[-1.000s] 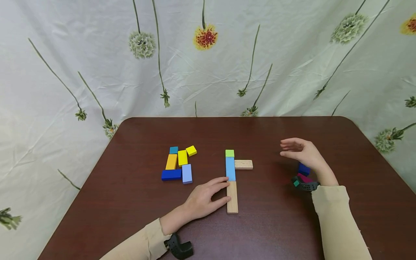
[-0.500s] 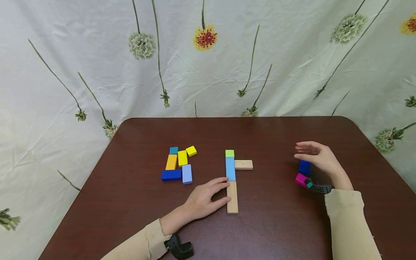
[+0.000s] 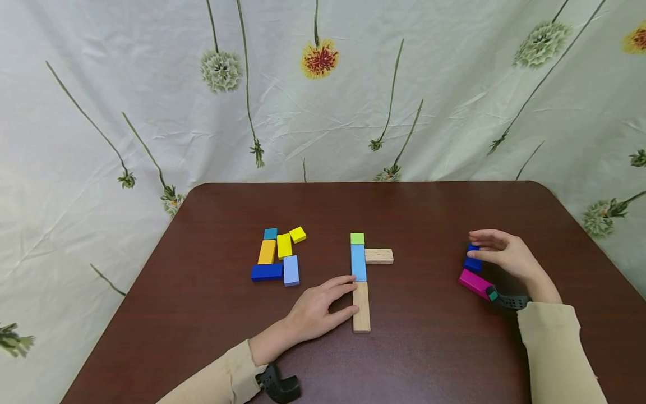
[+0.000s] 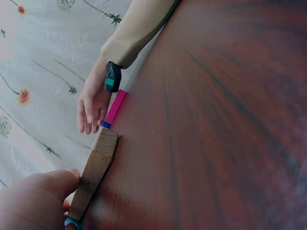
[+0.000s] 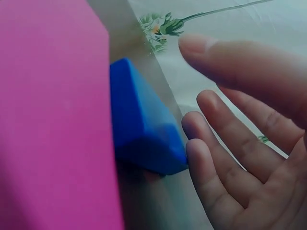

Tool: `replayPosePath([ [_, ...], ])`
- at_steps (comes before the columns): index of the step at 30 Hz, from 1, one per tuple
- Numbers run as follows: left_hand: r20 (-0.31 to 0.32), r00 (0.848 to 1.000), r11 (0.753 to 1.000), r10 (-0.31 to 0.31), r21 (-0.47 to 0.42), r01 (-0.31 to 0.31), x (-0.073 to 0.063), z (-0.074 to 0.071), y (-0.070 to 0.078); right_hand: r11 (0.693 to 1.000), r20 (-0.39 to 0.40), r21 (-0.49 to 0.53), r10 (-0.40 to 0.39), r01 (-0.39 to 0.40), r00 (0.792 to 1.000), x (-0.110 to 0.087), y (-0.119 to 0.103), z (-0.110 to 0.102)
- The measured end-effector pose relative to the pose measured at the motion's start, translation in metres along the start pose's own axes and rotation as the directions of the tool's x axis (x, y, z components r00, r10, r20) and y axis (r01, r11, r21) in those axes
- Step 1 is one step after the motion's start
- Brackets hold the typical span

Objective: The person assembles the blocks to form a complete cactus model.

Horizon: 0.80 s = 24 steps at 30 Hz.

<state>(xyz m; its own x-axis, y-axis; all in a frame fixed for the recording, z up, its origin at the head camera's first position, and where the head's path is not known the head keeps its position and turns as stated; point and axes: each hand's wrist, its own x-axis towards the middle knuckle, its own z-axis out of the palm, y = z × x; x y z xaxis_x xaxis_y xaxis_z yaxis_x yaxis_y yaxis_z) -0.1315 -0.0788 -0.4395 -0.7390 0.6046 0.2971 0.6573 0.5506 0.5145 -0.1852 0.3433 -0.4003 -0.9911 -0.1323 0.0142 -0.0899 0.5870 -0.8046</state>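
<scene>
In the head view, a row on the table joins a green block [image 3: 357,238], a light blue block [image 3: 358,262] and a plain wooden block [image 3: 361,314]; a shorter wooden block [image 3: 379,256] juts right. My left hand [image 3: 318,311] rests its fingertips and thumb along the row's left side, near the light blue and plain wooden blocks' joint. At the right, my right hand [image 3: 510,258] hovers with parted fingers by a dark blue block [image 3: 471,265], partly hidden by the hand. The right wrist view shows this blue block [image 5: 144,124] beside the fingertips, nothing gripped. A magenta block [image 3: 473,281] lies nearer me.
Left of the row lies a group of several blocks: a teal one [image 3: 270,233], an orange one [image 3: 267,252], two yellow, a dark blue one [image 3: 267,272] and a periwinkle one [image 3: 291,270]. A flowered cloth [image 3: 323,123] hangs behind the brown table [image 3: 414,359].
My right hand has moved rightward and toward me, to the dark blue block, uncovering more of the magenta block. My left hand and the row have stayed still.
</scene>
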Motion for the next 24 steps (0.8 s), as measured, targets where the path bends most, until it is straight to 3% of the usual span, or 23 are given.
replayPosePath([
  [10,0.008,1.0,1.0,-0.003,-0.003,0.003,0.001,0.0,0.001,1.0,0.007,0.007,0.0,0.0,1.0,-0.003,0.011,-0.005],
  [24,0.008,1.0,1.0,-0.006,-0.002,0.006,0.0,0.0,0.0,0.998,0.186,0.018,0.054,-0.058,0.981,-0.006,0.013,-0.009],
])
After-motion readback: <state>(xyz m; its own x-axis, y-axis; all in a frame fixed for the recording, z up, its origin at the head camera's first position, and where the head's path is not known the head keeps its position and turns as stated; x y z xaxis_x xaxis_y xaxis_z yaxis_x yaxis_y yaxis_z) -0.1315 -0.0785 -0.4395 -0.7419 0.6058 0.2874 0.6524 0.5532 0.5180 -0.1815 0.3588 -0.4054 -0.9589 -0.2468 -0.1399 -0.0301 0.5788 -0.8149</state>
